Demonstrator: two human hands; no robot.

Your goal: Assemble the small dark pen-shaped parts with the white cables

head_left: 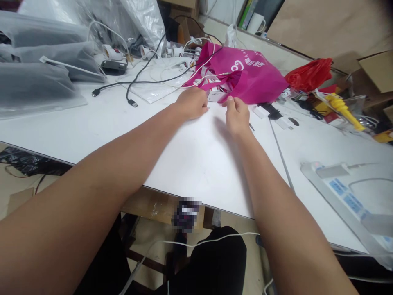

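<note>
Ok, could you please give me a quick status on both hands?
Left hand and right hand at magenta bag mouth. Small white box between them. Grip unclear. White cables trail nearby.

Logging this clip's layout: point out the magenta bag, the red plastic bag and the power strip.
magenta bag [258, 78]: head view, on its upper cloth side.
red plastic bag [308, 73]: head view, on its crumpled middle.
power strip [340, 188]: head view, on its socket face.

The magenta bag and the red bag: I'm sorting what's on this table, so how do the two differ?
The magenta bag is much larger than the red bag and carries white print; the red one looks plain. The magenta bag lies at the left hand and right hand, with white cables at its opening; the red bag sits crumpled farther right, untouched. Both rest on the white table.
</note>
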